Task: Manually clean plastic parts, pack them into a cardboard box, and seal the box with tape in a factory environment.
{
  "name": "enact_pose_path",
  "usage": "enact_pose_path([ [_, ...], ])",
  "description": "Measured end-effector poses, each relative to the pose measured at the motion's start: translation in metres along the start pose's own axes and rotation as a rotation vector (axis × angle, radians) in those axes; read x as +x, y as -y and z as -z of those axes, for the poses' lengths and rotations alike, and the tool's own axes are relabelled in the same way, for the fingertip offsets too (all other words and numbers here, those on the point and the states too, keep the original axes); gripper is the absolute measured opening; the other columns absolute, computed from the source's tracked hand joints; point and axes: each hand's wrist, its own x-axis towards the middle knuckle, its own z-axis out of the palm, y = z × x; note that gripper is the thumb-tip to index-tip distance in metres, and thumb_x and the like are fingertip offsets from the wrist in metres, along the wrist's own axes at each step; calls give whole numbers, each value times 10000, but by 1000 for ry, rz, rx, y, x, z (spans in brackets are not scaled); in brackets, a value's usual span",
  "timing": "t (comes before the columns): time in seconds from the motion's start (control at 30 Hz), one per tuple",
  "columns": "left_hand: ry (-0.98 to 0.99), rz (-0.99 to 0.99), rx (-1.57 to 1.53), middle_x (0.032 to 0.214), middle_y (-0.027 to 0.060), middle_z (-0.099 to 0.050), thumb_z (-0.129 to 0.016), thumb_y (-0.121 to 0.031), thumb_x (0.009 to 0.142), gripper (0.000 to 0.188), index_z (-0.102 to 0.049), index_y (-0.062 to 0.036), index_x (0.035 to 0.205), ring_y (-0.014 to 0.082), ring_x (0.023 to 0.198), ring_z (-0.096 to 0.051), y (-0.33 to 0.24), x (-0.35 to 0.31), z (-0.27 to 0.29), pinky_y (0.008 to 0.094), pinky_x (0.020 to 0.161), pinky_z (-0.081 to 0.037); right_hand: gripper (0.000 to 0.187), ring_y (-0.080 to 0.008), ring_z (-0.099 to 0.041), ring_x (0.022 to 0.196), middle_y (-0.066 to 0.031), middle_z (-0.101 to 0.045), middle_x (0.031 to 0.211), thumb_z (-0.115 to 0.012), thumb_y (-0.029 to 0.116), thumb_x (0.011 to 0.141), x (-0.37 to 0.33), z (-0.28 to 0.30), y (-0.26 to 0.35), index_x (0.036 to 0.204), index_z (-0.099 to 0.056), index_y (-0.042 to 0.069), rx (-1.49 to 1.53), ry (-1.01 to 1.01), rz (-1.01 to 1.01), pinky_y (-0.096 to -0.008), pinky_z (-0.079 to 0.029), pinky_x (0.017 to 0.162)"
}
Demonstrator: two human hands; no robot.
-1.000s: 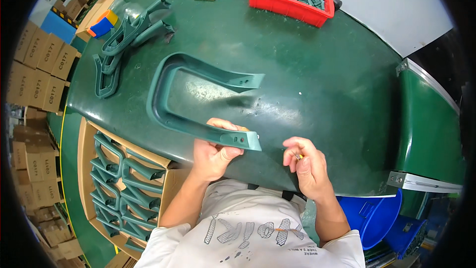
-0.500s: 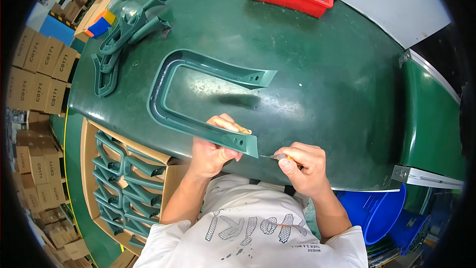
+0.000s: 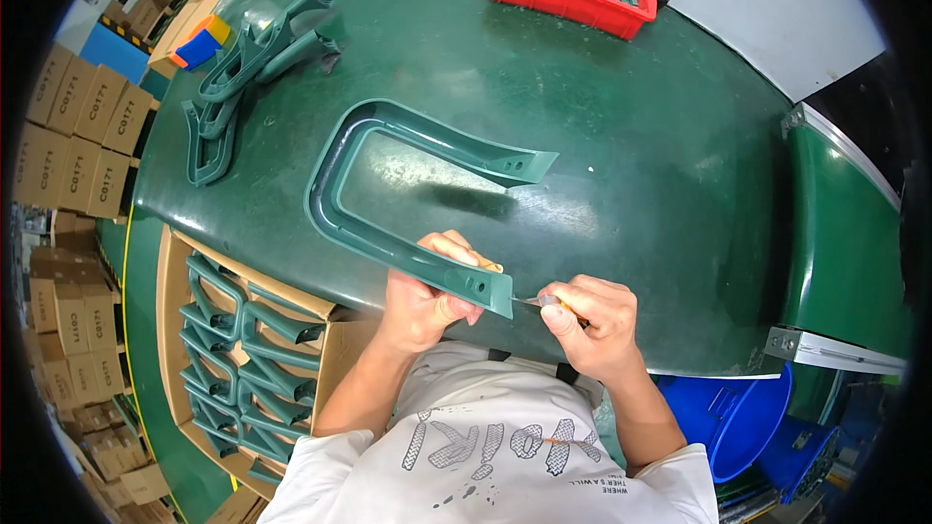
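Observation:
My left hand (image 3: 419, 309) is closed around the near arm of a U-shaped green plastic part (image 3: 328, 189), held above the table with its open side facing right. Holes show near the ends of both arms. A tan covering shows at a finger of this hand. In my right hand (image 3: 600, 326) is a small knife (image 3: 529, 302), its handle mostly hidden by the fingers. The thin blade points left at the edge of the near arm's flared end; whether it touches there I cannot tell.
A red bin (image 3: 573, 2) of small green pieces stands at the table's far edge. More green plastic parts (image 3: 218, 87) lie at the far left. A cardboard box (image 3: 349, 340) of similar parts sits at the near left, and blue bins (image 3: 728, 417) at the lower right.
The U-shaped part has moved right and turned slightly, its far arm a little lower in view. My left hand has shifted right with it. The blade is now closer to the part's end.

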Motion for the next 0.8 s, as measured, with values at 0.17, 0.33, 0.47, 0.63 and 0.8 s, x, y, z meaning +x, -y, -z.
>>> enact_pose_path([
  [0.17, -22, 51, -52, 830, 110, -548, -792, -258, 724, 449, -532, -21, 1002, 167, 559, -570, -3, -3, -3, 288, 519, -473, 141, -186, -466, 450, -83, -481, 532, -673, 131, 797, 5, -2, 3, 776, -649, -7, -83, -25, -21, -292, -363, 435],
  [0.33, 217, -78, 281, 816, 97, -562, -819, -299, 676, 481, -550, -13, 954, 193, 736, -613, -1, -12, -8, 321, 672, -514, 158, -190, -527, 513, -96, -529, 576, -663, 151, 828, 11, -6, 0, 822, -671, -6, -139, -69, -221, -286, -410, 490],
  [0.47, 18, 66, 115, 837, 99, -568, -811, -323, 676, 478, -560, -14, 939, 163, 725, -612, -9, -6, -6, 253, 625, -505, 262, -107, -572, 592, -74, -595, 632, -623, 188, 884, 8, 14, 5, 755, -667, -36, 344, 1, -322, -249, -434, 518],
  [0.63, 45, -9, 171, 840, 94, -564, -816, -343, 664, 506, -560, -13, 949, 152, 734, -614, -1, -2, -2, 234, 589, -494, 348, -91, -539, 454, -62, -592, 560, -600, 232, 897, 2, 18, 11, 694, -659, -44, 513, 256, -466, -221, -413, 418],
  [0.8, 30, -4, 143, 853, 90, -567, -810, -336, 683, 487, -567, -11, 954, 150, 750, -604, 1, -2, -2, 249, 638, -490, 364, -83, -520, 414, -59, -588, 541, -590, 232, 900, 0, 13, 5, 672, -653, -44, 476, 307, -416, -215, -397, 394],
])
